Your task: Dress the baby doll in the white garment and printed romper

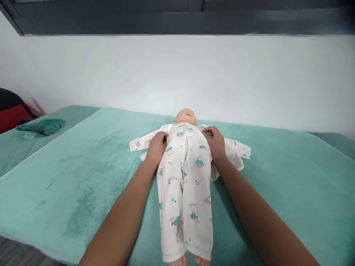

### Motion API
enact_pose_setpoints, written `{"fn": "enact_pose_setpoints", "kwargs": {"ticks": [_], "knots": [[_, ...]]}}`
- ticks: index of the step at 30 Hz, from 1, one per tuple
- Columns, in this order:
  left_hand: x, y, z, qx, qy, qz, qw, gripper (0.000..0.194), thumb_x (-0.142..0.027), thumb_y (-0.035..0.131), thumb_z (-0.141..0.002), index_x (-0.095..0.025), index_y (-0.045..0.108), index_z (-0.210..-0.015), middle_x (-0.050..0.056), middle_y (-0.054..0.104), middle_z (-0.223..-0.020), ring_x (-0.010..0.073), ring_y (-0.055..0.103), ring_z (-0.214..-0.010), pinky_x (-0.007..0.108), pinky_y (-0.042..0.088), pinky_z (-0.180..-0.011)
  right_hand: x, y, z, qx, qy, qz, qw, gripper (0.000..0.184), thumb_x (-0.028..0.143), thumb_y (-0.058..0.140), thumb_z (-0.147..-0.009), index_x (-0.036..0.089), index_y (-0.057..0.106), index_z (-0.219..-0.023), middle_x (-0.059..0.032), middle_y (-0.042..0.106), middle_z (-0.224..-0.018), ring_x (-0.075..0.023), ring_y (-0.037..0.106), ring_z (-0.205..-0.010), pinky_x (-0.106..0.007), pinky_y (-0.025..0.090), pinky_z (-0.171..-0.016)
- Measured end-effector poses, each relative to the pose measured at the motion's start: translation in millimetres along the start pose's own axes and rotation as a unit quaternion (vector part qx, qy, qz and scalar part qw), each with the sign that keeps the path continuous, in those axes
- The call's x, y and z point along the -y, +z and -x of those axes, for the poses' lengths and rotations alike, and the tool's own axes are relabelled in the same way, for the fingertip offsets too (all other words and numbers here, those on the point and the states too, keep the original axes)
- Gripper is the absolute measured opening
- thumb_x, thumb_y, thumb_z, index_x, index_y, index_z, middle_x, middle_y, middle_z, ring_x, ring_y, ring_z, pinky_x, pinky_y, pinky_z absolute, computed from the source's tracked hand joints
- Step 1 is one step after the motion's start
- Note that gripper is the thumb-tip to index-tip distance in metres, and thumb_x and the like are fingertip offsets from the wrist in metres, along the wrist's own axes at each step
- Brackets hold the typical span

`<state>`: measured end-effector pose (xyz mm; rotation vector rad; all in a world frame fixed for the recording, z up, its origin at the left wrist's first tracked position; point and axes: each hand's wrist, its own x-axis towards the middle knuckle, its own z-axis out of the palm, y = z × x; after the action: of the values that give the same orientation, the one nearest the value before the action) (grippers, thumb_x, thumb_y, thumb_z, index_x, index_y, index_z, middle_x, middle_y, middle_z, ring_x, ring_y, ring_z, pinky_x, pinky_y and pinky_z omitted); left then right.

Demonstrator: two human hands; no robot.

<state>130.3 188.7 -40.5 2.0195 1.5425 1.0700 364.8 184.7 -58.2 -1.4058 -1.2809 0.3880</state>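
A baby doll (185,116) lies on its back, its head toward the wall and its bare feet toward me. White printed baby pants (197,184) cover its legs and reach high up its chest, with a gap in the fabric at the crotch. A matching baby shirt (235,148) is spread under and around the trunk, sleeves out to both sides. My left hand (157,148) is closed on the pants' upper left side. My right hand (215,143) pinches the pants' upper right side. The fingertips of both hands are partly hidden.
A green plush cover (91,177) lies under the doll, and a white wall (177,74) rises right behind its head. At the far left are a folded green cloth (41,126) and a red and black object (12,112). A dark frame (166,23) runs above the wall.
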Motion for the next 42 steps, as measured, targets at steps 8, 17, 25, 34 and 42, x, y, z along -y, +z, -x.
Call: {"fn": "enact_pose_setpoints", "kwargs": {"ticks": [8, 17, 25, 34, 42], "knots": [[-12.8, -15.3, 21.3, 0.1, -0.068, 0.093, 0.988, 0.006, -0.021, 0.058, -0.073, -0.019, 0.058, -0.067, 0.004, 0.066, -0.075, 0.0208, 0.056, -0.073, 0.03, 0.041, -0.066, 3.6, -24.9, 24.7, 0.054, 0.061, 0.104, 0.991, 0.019, 0.033, 0.053, -0.075, 0.022, 0.065, -0.082, -0.0047, 0.07, -0.084, -0.0239, 0.061, -0.079, -0.037, 0.046, -0.073], [-29.8, -16.5, 29.2, 0.155, -0.192, 0.334, 0.909, 0.028, -0.036, 0.074, -0.067, -0.016, 0.065, -0.086, 0.006, 0.071, -0.078, 0.0218, 0.063, -0.074, 0.032, 0.05, -0.066, 2.1, -45.5, 15.0, 0.23, 0.064, 0.112, 0.965, 0.02, 0.029, 0.055, -0.071, 0.021, 0.072, -0.08, -0.0034, 0.076, -0.089, -0.0293, 0.065, -0.087, -0.037, 0.049, -0.072], [-40.6, -11.7, 31.9, 0.173, -0.261, 0.42, 0.852, 0.028, -0.033, 0.076, -0.069, -0.015, 0.065, -0.086, 0.007, 0.07, -0.077, 0.0173, 0.061, -0.065, 0.031, 0.049, -0.061, 3.9, -38.8, 20.2, 0.233, 0.027, 0.072, 0.969, 0.025, 0.03, 0.055, -0.076, 0.022, 0.073, -0.09, -0.0075, 0.074, -0.105, -0.034, 0.064, -0.101, -0.05, 0.05, -0.088], [-28.8, -4.7, 30.5, 0.172, -0.256, 0.489, 0.816, 0.03, -0.035, 0.075, -0.072, -0.017, 0.066, -0.094, 0.008, 0.071, -0.078, 0.0233, 0.068, -0.077, 0.036, 0.057, -0.069, 7.2, -28.5, 28.0, 0.188, 0.048, -0.052, 0.98, 0.022, 0.034, 0.057, -0.078, 0.023, 0.07, -0.092, -0.0084, 0.073, -0.104, -0.0321, 0.062, -0.104, -0.045, 0.051, -0.089], [-25.2, 1.2, 31.2, 0.158, -0.257, 0.493, 0.816, 0.032, -0.035, 0.076, -0.07, -0.017, 0.066, -0.095, 0.007, 0.07, -0.08, 0.0227, 0.067, -0.076, 0.035, 0.056, -0.069, -2.2, -22.8, 26.7, 0.194, 0.084, -0.048, 0.976, 0.015, 0.039, 0.06, -0.073, 0.025, 0.065, -0.07, -0.0063, 0.071, -0.083, -0.0308, 0.062, -0.091, -0.045, 0.054, -0.077]]}}
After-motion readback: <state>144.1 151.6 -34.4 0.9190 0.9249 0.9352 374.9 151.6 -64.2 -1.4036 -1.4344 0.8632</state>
